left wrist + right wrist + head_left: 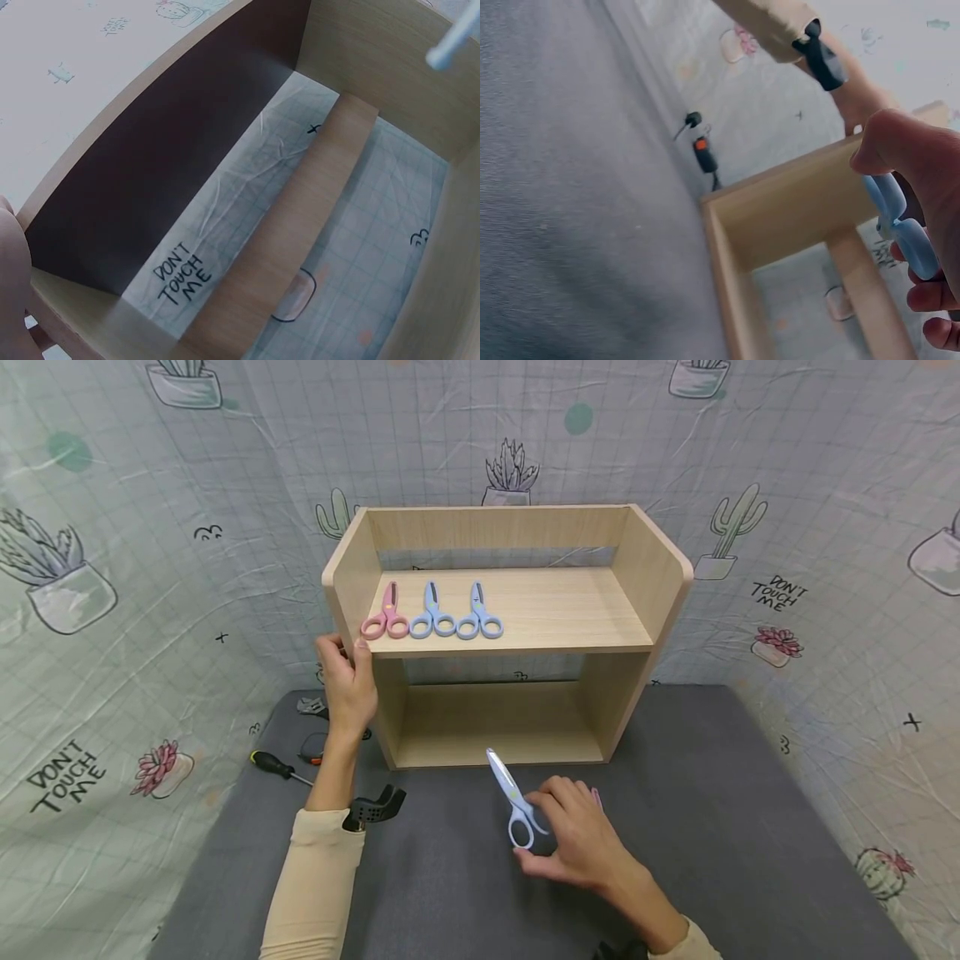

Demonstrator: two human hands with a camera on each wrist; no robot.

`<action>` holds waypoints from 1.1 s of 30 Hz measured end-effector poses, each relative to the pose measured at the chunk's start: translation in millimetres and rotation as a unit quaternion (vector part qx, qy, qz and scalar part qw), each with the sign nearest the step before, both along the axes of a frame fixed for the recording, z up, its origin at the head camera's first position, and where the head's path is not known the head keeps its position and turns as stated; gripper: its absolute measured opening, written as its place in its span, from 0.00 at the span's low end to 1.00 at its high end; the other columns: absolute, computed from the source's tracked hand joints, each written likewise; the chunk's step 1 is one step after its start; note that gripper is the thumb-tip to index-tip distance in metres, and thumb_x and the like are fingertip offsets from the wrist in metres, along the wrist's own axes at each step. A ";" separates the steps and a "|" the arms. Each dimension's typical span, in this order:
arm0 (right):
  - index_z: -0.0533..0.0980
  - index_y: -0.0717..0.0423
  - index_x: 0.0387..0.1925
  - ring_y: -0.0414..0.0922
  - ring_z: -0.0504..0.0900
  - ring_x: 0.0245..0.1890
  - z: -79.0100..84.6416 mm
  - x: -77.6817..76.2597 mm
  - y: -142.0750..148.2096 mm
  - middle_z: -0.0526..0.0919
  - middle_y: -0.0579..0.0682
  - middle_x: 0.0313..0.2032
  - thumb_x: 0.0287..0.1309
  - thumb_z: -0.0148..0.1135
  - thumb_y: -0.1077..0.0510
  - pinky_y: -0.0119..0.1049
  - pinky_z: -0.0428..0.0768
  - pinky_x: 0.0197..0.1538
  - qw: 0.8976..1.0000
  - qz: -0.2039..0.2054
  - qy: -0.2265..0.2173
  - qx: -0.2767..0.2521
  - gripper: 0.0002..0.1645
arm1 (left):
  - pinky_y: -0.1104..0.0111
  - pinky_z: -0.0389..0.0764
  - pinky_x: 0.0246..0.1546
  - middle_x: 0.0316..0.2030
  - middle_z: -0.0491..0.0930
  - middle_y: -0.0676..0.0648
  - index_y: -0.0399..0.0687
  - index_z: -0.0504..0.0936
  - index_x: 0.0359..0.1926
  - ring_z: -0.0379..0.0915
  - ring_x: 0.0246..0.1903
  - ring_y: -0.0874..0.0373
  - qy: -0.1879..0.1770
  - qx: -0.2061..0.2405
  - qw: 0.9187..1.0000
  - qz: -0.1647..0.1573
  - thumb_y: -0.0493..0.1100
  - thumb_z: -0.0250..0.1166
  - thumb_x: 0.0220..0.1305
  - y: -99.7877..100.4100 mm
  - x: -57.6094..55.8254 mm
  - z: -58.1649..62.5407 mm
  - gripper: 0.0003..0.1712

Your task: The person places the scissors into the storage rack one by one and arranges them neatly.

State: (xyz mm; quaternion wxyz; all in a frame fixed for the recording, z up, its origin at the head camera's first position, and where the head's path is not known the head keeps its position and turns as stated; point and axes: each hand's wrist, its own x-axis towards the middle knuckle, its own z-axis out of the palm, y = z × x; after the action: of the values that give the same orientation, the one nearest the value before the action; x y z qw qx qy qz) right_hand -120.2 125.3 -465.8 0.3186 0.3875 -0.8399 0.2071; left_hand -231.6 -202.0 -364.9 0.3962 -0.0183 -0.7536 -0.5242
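Observation:
My left hand grips the left side panel of a light wooden two-tier shelf, at the height of its upper board. In the left wrist view only part of that hand shows at the left edge. Above the table in front of the shelf, my right hand pinches blue scissors by the handles, blades pointing up and left. A small pink piece peeks out behind this hand, mostly hidden. On the upper board, pink scissors and two blue scissors stand in a row at the left, points up.
Left of the shelf lie a screwdriver with a black and yellow handle and an adjustable wrench, near the left forearm. A dark grey cloth covers the table. Patterned sheeting hangs behind and at both sides.

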 end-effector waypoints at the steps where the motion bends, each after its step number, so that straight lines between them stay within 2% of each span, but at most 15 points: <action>1: 0.81 0.55 0.40 0.44 0.72 0.33 3.3 -0.6 -0.3 0.76 0.45 0.37 0.27 0.76 0.39 0.36 0.69 0.37 1.000 0.005 0.006 -0.001 0.36 | 0.65 0.63 0.39 0.45 0.64 0.35 0.29 0.61 0.51 0.59 0.39 0.59 -0.001 0.000 1.000 -0.001 0.48 0.48 0.69 0.1 0.3 0.3 0.24; 9: 0.81 0.58 0.41 0.44 0.73 0.34 30.7 -8.0 -2.9 0.76 0.48 0.35 0.31 0.74 0.40 0.38 0.70 0.39 0.998 0.037 0.047 -0.014 0.35 | 0.65 0.62 0.38 0.44 0.64 0.37 0.29 0.61 0.50 0.59 0.38 0.59 -0.001 0.000 1.000 0.000 0.48 0.48 0.69 -0.6 -0.5 -0.2 0.23; 16: 0.80 0.61 0.42 0.45 0.73 0.35 53.7 -19.5 -3.5 0.76 0.50 0.35 0.47 0.62 0.35 0.40 0.70 0.38 0.996 0.044 0.069 -0.025 0.34 | 0.65 0.62 0.38 0.44 0.64 0.36 0.29 0.61 0.51 0.59 0.38 0.59 -0.003 0.001 1.000 0.001 0.48 0.48 0.69 -0.2 -0.2 0.3 0.24; 21: 0.80 0.62 0.42 0.47 0.74 0.35 67.9 -29.0 -3.4 0.77 0.52 0.36 0.53 0.56 0.32 0.41 0.70 0.37 0.997 0.036 0.069 -0.024 0.37 | 0.64 0.62 0.39 0.45 0.64 0.35 0.28 0.61 0.51 0.59 0.39 0.59 -0.002 0.000 1.000 0.000 0.48 0.48 0.69 0.1 0.5 0.4 0.24; 27: 0.80 0.62 0.43 0.49 0.74 0.36 82.7 -44.5 -4.2 0.77 0.55 0.38 0.51 0.61 0.32 0.43 0.71 0.39 0.997 0.031 0.059 -0.033 0.37 | 0.65 0.62 0.38 0.43 0.64 0.37 0.29 0.61 0.50 0.59 0.38 0.61 0.004 0.001 1.000 -0.001 0.48 0.48 0.69 -1.3 -0.7 -0.6 0.23; 33: 0.79 0.64 0.43 0.51 0.73 0.38 93.2 -63.1 -4.9 0.77 0.56 0.38 0.41 0.70 0.39 0.46 0.72 0.42 0.997 0.028 0.054 -0.055 0.36 | 0.64 0.62 0.39 0.45 0.63 0.34 0.29 0.61 0.51 0.59 0.39 0.60 0.002 -0.005 1.000 -0.004 0.49 0.48 0.70 -1.5 -0.9 -1.4 0.24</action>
State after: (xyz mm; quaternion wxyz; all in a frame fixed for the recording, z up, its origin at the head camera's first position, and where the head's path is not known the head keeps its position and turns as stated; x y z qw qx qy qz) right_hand -183.3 120.4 -372.6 0.3788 0.4032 -0.7974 0.2409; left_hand -232.5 -203.5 -366.3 0.3957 -0.0242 -0.7552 -0.5221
